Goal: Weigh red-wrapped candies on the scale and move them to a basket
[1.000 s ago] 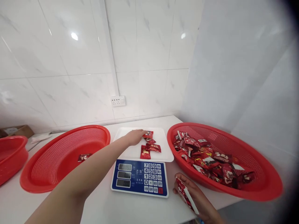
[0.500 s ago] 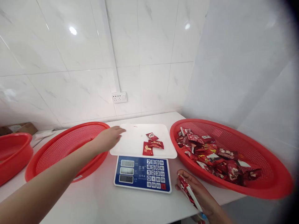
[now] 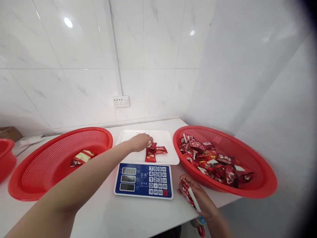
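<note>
My left hand [image 3: 140, 142] reaches over the white weighing tray [image 3: 125, 155], its fingers closed on the edge of a small red snack packet [image 3: 153, 145]. Under and beside that packet, other red packets [image 3: 150, 156] lie on the tray. Below the tray is the scale's blue panel [image 3: 143, 181], with keys and three grey displays. Right of the panel, my right hand [image 3: 198, 193] grips a larger red and white snack packet [image 3: 190, 195], held slanted above the table's front edge.
A red perforated basket [image 3: 264, 178] on the right holds many red packets. Another red basket [image 3: 23, 185] on the left has a red and cream packet [image 3: 83, 157] inside. Part of a third basket [image 3: 6, 155] shows at far left. A socket [image 3: 121, 101] is on the tiled wall.
My left hand has moved right from the tray's left edge onto the small packets. The view has shifted right. My right hand keeps its packet near the scale.
</note>
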A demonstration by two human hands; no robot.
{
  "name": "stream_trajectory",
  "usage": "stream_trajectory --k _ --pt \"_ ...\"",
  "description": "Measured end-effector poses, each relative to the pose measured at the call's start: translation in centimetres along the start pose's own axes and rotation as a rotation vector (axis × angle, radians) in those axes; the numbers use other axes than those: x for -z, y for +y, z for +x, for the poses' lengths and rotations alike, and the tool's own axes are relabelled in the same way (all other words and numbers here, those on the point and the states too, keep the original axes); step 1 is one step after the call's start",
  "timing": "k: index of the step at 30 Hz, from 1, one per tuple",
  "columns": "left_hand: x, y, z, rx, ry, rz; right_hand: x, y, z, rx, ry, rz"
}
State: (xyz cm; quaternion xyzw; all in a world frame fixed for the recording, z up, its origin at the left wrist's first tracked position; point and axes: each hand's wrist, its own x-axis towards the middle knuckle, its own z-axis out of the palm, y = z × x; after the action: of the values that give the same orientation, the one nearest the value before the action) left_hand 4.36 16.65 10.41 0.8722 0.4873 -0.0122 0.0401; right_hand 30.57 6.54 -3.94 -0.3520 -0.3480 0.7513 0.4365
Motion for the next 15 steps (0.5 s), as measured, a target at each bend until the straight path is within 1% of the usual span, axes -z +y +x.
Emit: stream_trajectory --k 3,5,7,10,13,15 --pt "-0.7 -1.1 -2.0 0.031 0.018 -0.041 0.0 -0.1 0.0 -0.025 -0.001 0.0" --pt "-1.0 -1.3 -2.6 0.035 0.035 -0.061 0.0 -0.1 0.0 -0.034 -0.014 0.014" --pt "-1.2 -1.1 -2.5 0.025 0.031 -0.069 0.1 0.0 0.0 -0.036 -0.027 0.032" --pt "-1.3 -0.5 -1.4 0.027 -0.006 -0.06 0.0 -0.1 -0.1 -0.04 -0.013 0.044" --pt "-1.1 0.2 -0.5 0.08 -0.006 -0.02 -0.2 -0.2 -0.2 -0.028 0.027 0.042" --pt "-0.5 0.3 -0.9 0.139 0.018 0.018 -0.2 -0.2 -0.2 -0.019 0.045 0.038"
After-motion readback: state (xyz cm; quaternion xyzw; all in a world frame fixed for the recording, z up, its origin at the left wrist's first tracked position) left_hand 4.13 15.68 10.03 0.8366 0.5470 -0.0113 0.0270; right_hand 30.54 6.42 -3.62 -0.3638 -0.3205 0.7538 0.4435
